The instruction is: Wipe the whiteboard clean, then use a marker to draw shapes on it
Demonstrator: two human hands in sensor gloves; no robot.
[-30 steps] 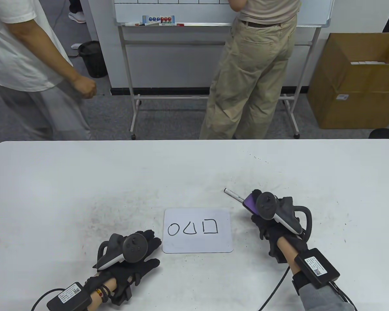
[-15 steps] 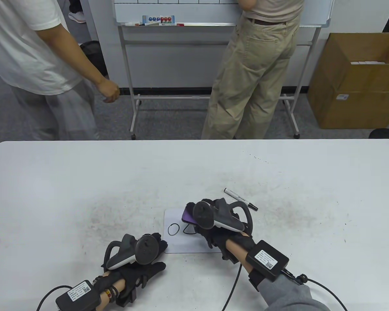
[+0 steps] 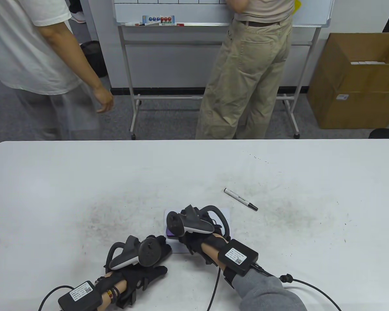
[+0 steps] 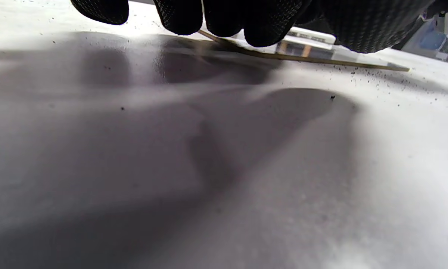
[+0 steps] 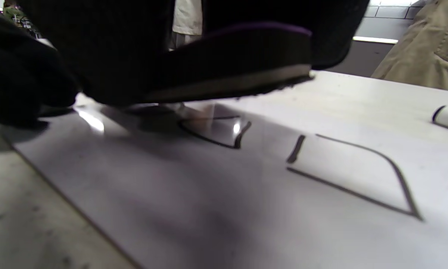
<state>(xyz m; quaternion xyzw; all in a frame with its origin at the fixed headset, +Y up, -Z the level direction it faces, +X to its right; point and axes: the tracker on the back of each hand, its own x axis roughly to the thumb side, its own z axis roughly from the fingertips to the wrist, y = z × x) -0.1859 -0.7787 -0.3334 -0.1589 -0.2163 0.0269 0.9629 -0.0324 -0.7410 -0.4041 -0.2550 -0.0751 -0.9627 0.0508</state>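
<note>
A small whiteboard [image 3: 224,213] lies flat near the table's front edge, mostly hidden under my right hand [image 3: 176,232]. That hand grips a purple eraser [image 3: 169,232] and holds it on the board's left part. In the right wrist view the eraser [image 5: 227,71] has its felt face down over a partly erased triangle [image 5: 216,134], while the drawn square [image 5: 358,175] is whole. My left hand [image 3: 157,249] rests with flat fingers on the board's lower left corner; its fingertips [image 4: 224,18] sit at the board's thin edge [image 4: 321,59]. A white marker [image 3: 240,199] with a black cap lies on the table, up and right of the board.
The white table [image 3: 84,181] is scuffed with grey smudges. Behind it two people stand on the carpet, one at a large whiteboard stand [image 3: 133,97]. A cardboard box [image 3: 353,87] sits at the back right. Cables trail from both wrists.
My right hand has carried the eraser left from beside the marker onto the board, across the shapes to its left side. The marker now lies uncovered. My left hand has shifted slightly right.
</note>
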